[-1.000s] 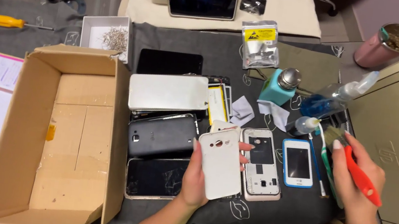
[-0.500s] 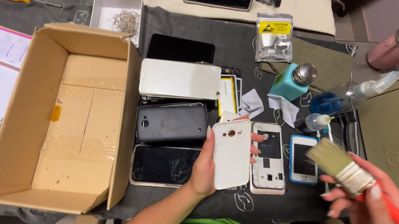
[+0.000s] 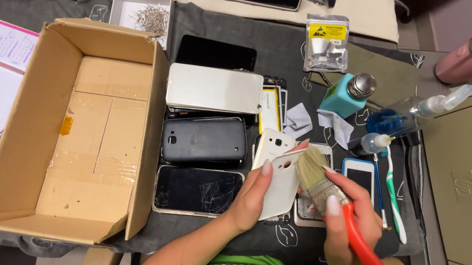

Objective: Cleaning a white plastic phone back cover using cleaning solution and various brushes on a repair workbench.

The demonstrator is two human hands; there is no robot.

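Dark mat over table (image 3: 242, 36), crowded w/ phones. Left hand (image 3: 251, 198) fingers closed round white phone back cover (image 3: 278, 177), held tilted above mat; right hand (image 3: 345, 226) grips red-handled brush (image 3: 318, 177), bristles touching cover. Risk: hard strokes could knock cover loose onto opened phone (image 3: 307, 212) below, or flick dust over nearby handsets.
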